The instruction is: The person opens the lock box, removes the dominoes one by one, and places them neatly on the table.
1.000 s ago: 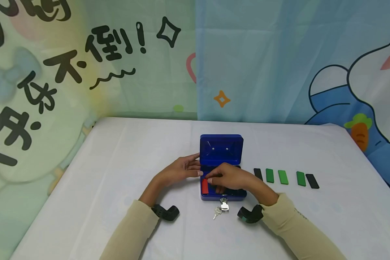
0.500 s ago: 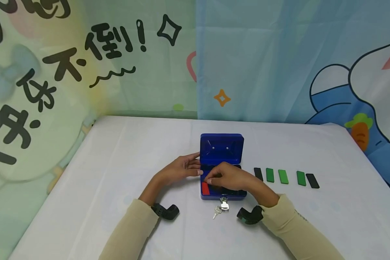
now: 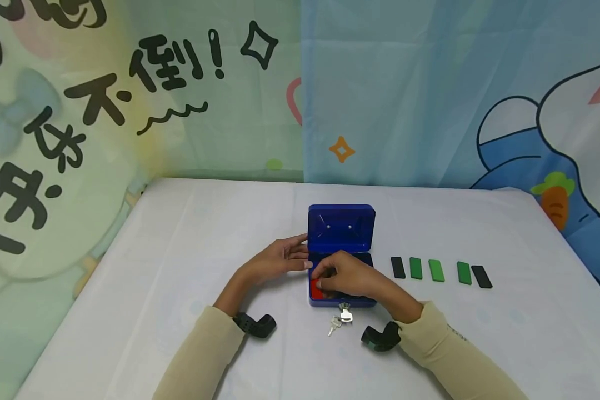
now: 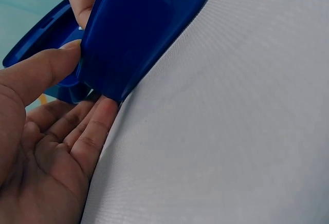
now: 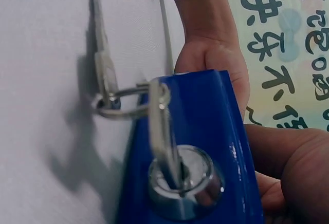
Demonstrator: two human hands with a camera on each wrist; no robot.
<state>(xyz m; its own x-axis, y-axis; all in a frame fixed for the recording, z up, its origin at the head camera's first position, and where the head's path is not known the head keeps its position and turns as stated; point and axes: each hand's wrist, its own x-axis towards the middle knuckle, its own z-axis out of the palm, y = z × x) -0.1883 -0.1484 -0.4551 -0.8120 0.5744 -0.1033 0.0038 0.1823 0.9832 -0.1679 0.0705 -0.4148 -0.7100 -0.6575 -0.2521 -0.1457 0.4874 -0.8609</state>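
A small blue cash box [image 3: 343, 303] stands on the table with its lid [image 3: 341, 228] raised. My left hand [image 3: 280, 261] steadies it from the left, the thumb tip on the rim and the long fingers [image 4: 92, 136] extended against the outside at the back corner. Inside the box, at its left end, lies a flat red block [image 3: 316, 290]. My right hand [image 3: 347, 275] reaches in over the front, fingers curled and fingertips at the red block, which they partly cover. A key sits in the front lock [image 5: 185, 183], with a second key [image 5: 105, 75] hanging from its ring.
To the right of the box, several flat blocks lie in a row on the white table: a black block [image 3: 398, 268] at the left end, green blocks [image 3: 416, 268] in between, another black block [image 3: 481, 276] at the right. Printed curtains hang behind the table.
My right hand has shifted slightly left and its fingers come down over the red block, covering more of its upper right. The left hand and the box keep their places.
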